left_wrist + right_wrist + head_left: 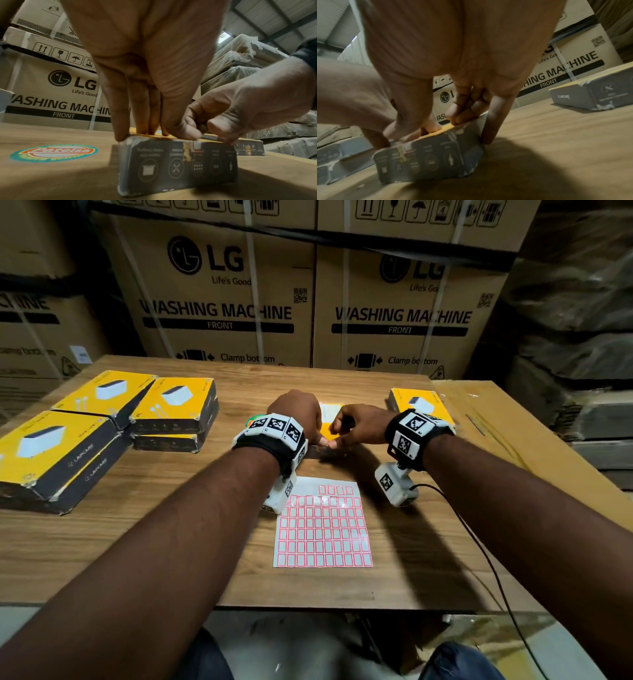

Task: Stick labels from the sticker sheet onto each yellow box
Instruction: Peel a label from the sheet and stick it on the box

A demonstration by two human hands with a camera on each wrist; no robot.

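Box (178, 162) in the middle of the table (205, 525), under both hands. Left hand (296, 412) with straight fingers, pressing down on the box top. Right hand (363, 422) curled, pinching a small red-edged label (197, 146) at the near top edge. Likely light and stiff, made of card, corners worn, so easy to dent; best held flat from above or by the two sides. Label thin, bendy and sticky; best taken by one corner. About seven yellow boxes in sight: five on the left, one on the right, one in hand. One sheet (322, 525) close by, with too many labels to count.
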